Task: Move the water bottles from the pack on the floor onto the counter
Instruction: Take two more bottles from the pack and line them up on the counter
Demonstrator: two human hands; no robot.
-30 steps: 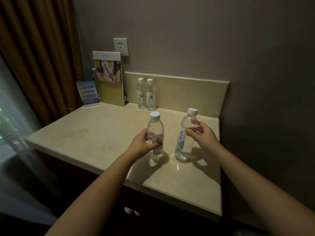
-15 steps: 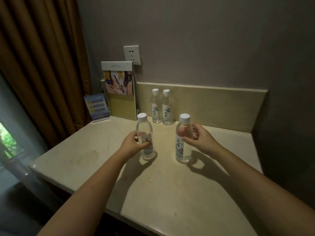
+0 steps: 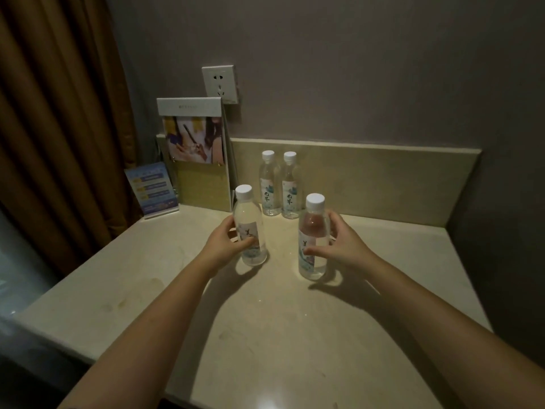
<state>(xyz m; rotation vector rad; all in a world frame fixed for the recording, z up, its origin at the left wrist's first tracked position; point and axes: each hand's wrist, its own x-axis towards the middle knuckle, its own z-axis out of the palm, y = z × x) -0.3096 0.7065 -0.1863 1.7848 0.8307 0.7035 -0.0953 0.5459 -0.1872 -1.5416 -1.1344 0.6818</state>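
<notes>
Two clear water bottles with white caps stand upright on the beige stone counter (image 3: 280, 326). My left hand (image 3: 228, 245) is wrapped around the left bottle (image 3: 249, 219) at its label. My right hand (image 3: 339, 246) grips the right bottle (image 3: 313, 228) from its right side. Behind them two more capped bottles (image 3: 278, 184) stand side by side against the backsplash. The pack on the floor is out of view.
A standing brochure holder (image 3: 197, 154) and a small blue sign (image 3: 152, 187) sit at the counter's back left corner, under a wall socket (image 3: 219, 84). A brown curtain (image 3: 59, 113) hangs at the left. The counter ends at a dark wall on the right.
Both bottles have moved farther back on the counter, toward the pair by the backsplash, and the view has come closer. Both hands still hold their bottles.
</notes>
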